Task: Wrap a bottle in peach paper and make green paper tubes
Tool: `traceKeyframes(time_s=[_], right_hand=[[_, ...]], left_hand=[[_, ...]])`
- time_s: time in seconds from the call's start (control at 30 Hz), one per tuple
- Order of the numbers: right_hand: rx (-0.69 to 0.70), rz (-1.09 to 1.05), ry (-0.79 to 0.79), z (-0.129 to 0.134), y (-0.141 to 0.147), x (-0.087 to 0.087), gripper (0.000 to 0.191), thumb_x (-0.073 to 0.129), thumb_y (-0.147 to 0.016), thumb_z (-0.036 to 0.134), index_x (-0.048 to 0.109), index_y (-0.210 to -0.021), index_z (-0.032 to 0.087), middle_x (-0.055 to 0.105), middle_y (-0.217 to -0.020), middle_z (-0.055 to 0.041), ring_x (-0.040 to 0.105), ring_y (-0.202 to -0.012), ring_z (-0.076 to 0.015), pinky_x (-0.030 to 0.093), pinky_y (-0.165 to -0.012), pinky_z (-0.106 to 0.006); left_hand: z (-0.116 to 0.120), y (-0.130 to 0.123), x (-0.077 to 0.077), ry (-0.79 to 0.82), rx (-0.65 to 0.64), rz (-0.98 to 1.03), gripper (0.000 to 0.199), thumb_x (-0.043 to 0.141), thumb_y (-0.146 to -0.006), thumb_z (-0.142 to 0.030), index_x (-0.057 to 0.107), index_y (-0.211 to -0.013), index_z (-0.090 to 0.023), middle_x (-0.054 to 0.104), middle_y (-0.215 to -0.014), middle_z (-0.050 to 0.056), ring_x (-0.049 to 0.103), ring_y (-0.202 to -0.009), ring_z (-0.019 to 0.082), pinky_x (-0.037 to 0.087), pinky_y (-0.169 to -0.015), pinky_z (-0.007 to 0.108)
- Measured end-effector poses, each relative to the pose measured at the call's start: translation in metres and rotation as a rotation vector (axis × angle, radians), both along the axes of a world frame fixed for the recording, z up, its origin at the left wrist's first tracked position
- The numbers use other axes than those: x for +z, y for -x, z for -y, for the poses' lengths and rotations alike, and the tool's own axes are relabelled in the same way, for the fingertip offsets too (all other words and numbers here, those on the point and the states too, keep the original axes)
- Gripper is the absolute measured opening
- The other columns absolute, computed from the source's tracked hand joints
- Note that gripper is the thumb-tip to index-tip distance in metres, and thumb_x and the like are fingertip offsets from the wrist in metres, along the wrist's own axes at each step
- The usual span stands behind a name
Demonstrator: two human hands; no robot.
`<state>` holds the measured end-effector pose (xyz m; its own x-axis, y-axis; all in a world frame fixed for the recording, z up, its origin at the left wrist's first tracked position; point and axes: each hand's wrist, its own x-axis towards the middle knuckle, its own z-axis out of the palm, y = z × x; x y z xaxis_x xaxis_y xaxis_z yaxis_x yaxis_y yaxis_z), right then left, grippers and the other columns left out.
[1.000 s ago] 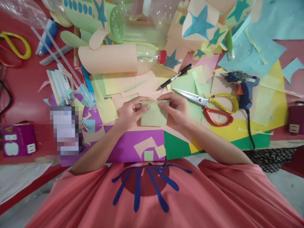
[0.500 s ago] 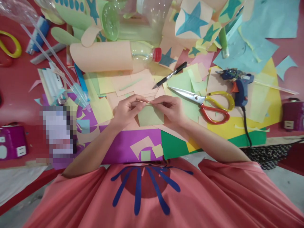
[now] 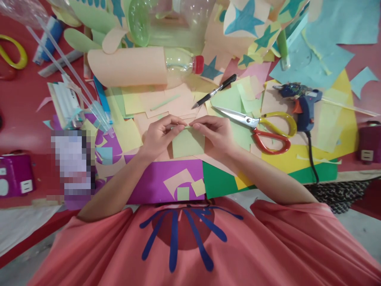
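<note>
Between my two hands is a small light-green piece of paper (image 3: pixel 188 143), pinched along its far edge. My left hand (image 3: pixel 163 135) grips the edge between thumb and forefinger. My right hand (image 3: pixel 214 133) pinches the same edge a short way to the right, the fingertips almost meeting. The far edge seems folded or rolled, though the fingers partly cover it. Just beyond the hands lies a black pen (image 3: pixel 213 91). Scissors (image 3: pixel 256 123) with one yellow and one red handle rest right of my right hand, blades pointing left.
A paper-wrapped plastic bottle (image 3: pixel 127 67) with a red cap lies behind the hands. At right is a blue glue gun (image 3: pixel 306 109) with its cord hanging down. Purple card (image 3: pixel 143 182) lies near the front edge; paper stars (image 3: pixel 245 20) are at the back.
The view has shifted slightly. Both hands keep their pinch on the green paper, whose surface now looks a little lighter and tilted differently.
</note>
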<state>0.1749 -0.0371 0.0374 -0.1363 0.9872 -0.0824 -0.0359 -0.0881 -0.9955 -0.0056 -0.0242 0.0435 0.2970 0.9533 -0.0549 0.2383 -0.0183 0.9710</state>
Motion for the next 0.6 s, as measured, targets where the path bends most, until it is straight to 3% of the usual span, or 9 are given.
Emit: traceKeyframes(time_s=[0.17, 0.6], right_hand=[[0.026, 0.0, 0.001, 0.0004, 0.0009, -0.0011, 0.012, 0.072, -0.076, 0.032, 0.073, -0.078, 0.02, 0.073, -0.08, -0.0019, 0.066, -0.077, -0.0138, 0.054, -0.072, -0.03], [0.057, 0.11, -0.082, -0.0016, -0.0003, -0.0049, 0.015, 0.072, -0.075, 0.033, 0.073, -0.08, 0.019, 0.073, -0.081, -0.003, 0.063, -0.072, -0.0127, 0.05, -0.065, -0.027]], left_hand=[[0.0008, 0.0009, -0.0003, 0.017, -0.012, -0.025, 0.041, 0.066, -0.076, -0.059, 0.068, -0.083, -0.019, 0.073, -0.089, 0.006, 0.068, -0.08, 0.015, 0.053, -0.066, 0.022], [0.0046, 0.0028, -0.0032, 0.004, 0.022, -0.018, 0.036, 0.07, -0.074, -0.054, 0.071, -0.084, -0.019, 0.075, -0.087, 0.005, 0.068, -0.076, 0.015, 0.052, -0.065, 0.022]])
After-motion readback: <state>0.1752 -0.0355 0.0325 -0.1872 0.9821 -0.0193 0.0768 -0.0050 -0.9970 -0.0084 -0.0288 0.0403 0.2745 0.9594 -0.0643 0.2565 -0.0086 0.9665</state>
